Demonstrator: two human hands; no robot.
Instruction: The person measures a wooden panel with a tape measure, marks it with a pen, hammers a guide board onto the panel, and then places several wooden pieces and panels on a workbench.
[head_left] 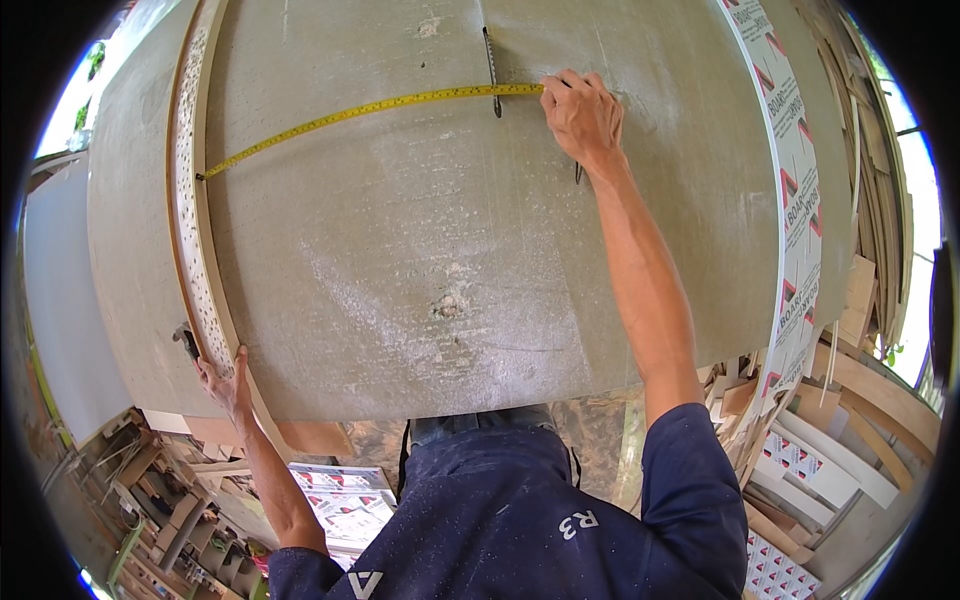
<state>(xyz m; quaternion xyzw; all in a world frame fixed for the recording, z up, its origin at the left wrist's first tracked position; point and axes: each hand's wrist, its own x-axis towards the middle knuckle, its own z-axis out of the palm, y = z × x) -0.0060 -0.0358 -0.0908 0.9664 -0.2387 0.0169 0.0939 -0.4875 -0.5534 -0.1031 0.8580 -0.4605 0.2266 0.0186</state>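
Observation:
A long narrow board (190, 170) with a speckled face and pale edges lies along the left of the worktable (400, 250). My left hand (230, 385) grips its near end, thumb on the right edge and fingers on the left. A dark tool (186, 341), perhaps a clamp, sits beside those fingers. From the board's right edge a yellow tape measure (380, 104) stretches across the table to my right hand (588, 118), closed on its other end. Under that hand pokes a thin dark tip (578, 173), which I cannot make out. A slim dark serrated blade (490, 60) lies across the tape.
A white printed panel strip (790, 200) runs along the table's right edge. Beyond it lean stacked wooden boards (885, 180), with offcuts (830, 450) below. A pale sheet (75, 300) stands at the left. Wood scraps (180, 510) fill the lower left floor.

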